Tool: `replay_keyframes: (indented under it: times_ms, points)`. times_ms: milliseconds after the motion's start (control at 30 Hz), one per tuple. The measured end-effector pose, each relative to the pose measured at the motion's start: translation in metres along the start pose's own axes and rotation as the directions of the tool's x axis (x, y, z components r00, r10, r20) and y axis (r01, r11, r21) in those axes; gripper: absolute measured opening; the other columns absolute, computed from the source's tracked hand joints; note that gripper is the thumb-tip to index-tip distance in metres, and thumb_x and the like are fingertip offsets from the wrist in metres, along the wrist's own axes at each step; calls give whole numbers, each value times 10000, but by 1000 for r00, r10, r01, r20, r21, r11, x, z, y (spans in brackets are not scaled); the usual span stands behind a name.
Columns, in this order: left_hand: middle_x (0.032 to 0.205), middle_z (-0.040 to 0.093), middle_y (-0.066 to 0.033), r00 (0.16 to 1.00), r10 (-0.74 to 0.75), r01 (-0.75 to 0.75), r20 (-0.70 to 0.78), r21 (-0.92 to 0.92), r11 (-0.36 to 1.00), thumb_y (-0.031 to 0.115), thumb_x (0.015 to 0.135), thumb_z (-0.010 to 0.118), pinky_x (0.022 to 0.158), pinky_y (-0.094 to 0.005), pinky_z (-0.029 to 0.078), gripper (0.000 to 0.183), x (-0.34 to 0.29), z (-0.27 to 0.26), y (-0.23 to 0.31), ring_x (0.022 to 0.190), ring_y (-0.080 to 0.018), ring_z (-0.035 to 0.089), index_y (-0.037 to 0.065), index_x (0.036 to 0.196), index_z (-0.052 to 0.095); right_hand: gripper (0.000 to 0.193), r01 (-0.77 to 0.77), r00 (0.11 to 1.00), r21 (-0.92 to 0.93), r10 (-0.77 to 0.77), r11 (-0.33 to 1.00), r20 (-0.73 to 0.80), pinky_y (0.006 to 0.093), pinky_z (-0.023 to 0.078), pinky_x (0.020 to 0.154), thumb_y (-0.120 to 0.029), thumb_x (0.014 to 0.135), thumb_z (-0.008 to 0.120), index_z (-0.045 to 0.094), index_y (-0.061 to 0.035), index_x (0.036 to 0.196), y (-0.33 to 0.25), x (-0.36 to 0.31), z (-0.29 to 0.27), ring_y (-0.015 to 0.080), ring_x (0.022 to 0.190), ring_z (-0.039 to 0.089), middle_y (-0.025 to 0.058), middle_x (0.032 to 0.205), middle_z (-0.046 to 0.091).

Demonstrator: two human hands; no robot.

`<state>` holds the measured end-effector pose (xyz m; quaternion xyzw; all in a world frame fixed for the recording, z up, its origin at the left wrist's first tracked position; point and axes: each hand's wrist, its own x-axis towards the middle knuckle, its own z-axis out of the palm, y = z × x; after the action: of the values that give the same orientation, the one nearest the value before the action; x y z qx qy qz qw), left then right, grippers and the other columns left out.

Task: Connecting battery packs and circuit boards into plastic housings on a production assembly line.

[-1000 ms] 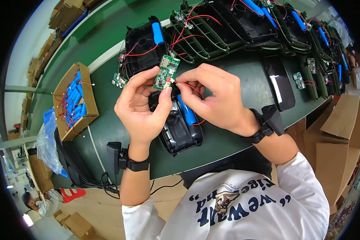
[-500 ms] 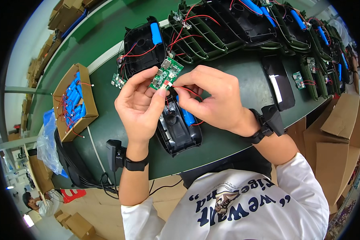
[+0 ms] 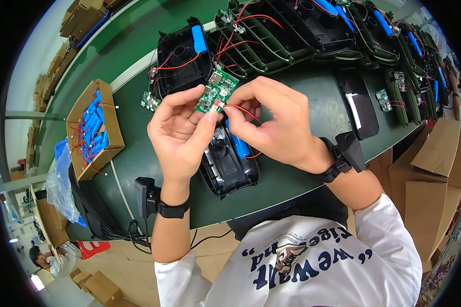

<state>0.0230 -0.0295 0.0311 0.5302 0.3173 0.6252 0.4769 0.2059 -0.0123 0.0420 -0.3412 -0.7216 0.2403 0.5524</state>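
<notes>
My left hand (image 3: 176, 138) holds a green circuit board (image 3: 221, 88) by its near-left edges, thumb in front and fingers behind. Closed in a pinch at the board's near right corner is my right hand (image 3: 279, 125), on a red lead (image 3: 248, 112) by its small plug at a white socket (image 3: 218, 104). Whether the plug is fully seated cannot be made out. Below both hands, a black plastic housing (image 3: 229, 174) lies on the table with a blue cylindrical battery (image 3: 240, 147) in its right side; the red lead runs down toward that battery.
A cardboard box (image 3: 117, 134) of wired blue batteries stands left on the green table (image 3: 302, 166). Another black housing (image 3: 182, 61) lies beyond my hands. Several housings (image 3: 276, 41) line the back and right. A dark phone-like slab (image 3: 357, 105) and cartons (image 3: 433, 189) are at right.
The board has shifted slightly right and away, turning a little in my left hand. My right hand's pinch stays beside the socket, and the plug now lies right against it.
</notes>
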Motion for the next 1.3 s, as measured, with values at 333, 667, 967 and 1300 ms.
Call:
replay_keyframes:
  times_ms: [333, 667, 967, 1300]
  points:
    - [1176, 680, -196, 1000, -26, 26, -12, -27, 999, -156, 856, 700, 872, -326, 620, 361, -4, -2, 0, 985, -228, 723, -117, 1204, 615, 126, -129, 992, 95, 126, 987, 31, 248, 541, 620, -30, 816, 767, 677, 5, 897, -1, -2, -1, 113, 675, 667, 68, 789, 703]
    - [1145, 691, -171, 999, 35, -36, 13, 71, 997, -168, 823, 723, 864, -296, 609, 334, 2, 1, 4, 968, -185, 710, -117, 1148, 666, 108, -200, 978, 168, 187, 965, 94, 238, 541, 670, -26, 840, 764, 702, 26, 911, 0, 1, -5, 81, 714, 657, 50, 802, 722]
    - [1134, 701, -173, 999, -34, 34, 19, 20, 999, -125, 864, 715, 852, -309, 611, 362, 1, -4, 4, 982, -175, 705, -103, 1218, 645, 111, -435, 890, 266, 365, 861, 274, 237, 528, 732, -23, 883, 734, 685, 32, 966, 2, 3, -8, 63, 790, 623, 27, 865, 696]
    - [1166, 690, -191, 968, -200, 225, 150, -172, 959, -79, 895, 698, 826, -310, 631, 387, 6, -17, 7, 994, -197, 704, -103, 1271, 609, 209, 103, 978, 58, -111, 993, 176, 340, 545, 819, -11, 790, 735, 734, -74, 990, -1, 17, -20, 259, 988, 641, 103, 1117, 642]
